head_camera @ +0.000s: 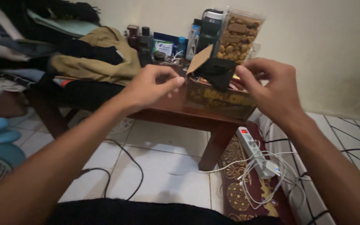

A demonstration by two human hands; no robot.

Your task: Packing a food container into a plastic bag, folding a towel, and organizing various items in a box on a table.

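The left hand [153, 85] hovers with fingers curled loosely, holding nothing visible — just beside the brown cardboard box [219, 100] on the corner of the wooden table [167, 111]. The right hand [269, 85] pinches a black cloth [218, 71] that hangs over the box's open top.

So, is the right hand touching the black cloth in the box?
Touching. In the head view the right hand's fingertips meet the black cloth's edge above the cardboard box.
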